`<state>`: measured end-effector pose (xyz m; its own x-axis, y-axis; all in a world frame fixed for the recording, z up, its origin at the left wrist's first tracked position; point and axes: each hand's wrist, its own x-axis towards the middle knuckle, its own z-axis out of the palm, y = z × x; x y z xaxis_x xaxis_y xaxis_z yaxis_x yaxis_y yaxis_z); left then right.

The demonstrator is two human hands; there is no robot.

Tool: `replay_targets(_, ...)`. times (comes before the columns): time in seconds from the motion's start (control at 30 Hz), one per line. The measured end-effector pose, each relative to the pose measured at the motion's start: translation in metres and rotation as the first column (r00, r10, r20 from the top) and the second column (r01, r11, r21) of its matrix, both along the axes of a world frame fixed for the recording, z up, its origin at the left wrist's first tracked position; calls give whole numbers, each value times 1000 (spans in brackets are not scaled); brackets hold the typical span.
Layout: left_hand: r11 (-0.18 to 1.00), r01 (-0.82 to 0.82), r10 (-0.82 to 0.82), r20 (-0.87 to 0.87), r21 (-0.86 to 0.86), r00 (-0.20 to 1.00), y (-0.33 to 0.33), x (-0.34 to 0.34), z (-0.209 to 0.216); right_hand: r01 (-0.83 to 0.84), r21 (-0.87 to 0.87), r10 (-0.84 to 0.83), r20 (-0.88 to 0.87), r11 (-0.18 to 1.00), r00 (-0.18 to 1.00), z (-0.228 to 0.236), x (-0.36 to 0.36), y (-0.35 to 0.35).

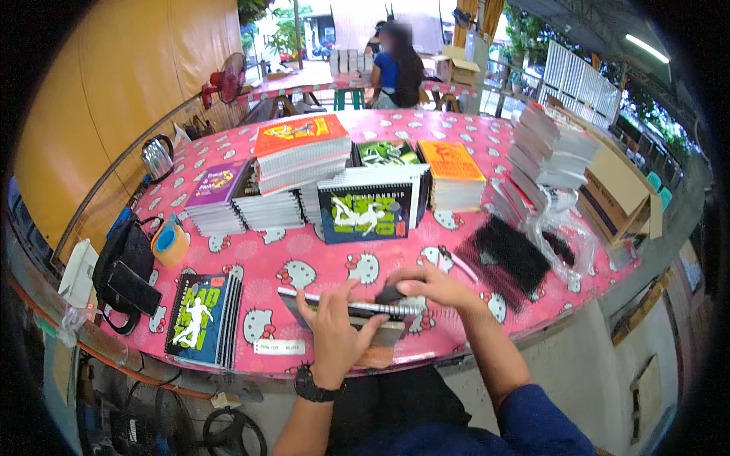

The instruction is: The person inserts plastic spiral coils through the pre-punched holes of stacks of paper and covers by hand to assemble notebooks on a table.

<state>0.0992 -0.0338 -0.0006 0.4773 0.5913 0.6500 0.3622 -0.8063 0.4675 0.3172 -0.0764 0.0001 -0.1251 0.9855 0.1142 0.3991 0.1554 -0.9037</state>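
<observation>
Notebook gripped by left hand at counter's near edge; dark piece pinched in right hand by spiral edge. Apparently being bound; steady alignment needed.

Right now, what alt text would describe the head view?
A person's left hand grips a thin, dark-covered paper notebook at a pink, cat-printed table, the right hand at its coiled edge. Behind stand multicoloured notebook stacks; loose black coils lie right.

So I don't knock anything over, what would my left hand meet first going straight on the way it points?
Beyond the spiral notebook your left hand holds, probably the navy-covered notebook standing ahead, though depth is unclear.
</observation>
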Motion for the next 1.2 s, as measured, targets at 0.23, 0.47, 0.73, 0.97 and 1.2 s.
replay_targets(0.23,999,-19,18,21,28,1000,3,-3,-4,7,-59,6,211,998,977,6,2,17)
replay_targets(0.47,999,53,-52,146,-3,988,5,-4,-2,-29,-81,28,-16,996,999,9,-7,15)
replay_targets(0.73,998,59,-64,179,34,982,3,-8,-12,-48,28,46,46,998,998,12,-15,20)
replay_targets(0.97,980,-124,66,330,158,942,12,-19,-14,13,66,-33,314,998,949,11,-13,30)
replay_targets(1.2,818,352,76,693,-455,717,36,-22,-54,43,63,-59,282,997,958,9,-21,28)
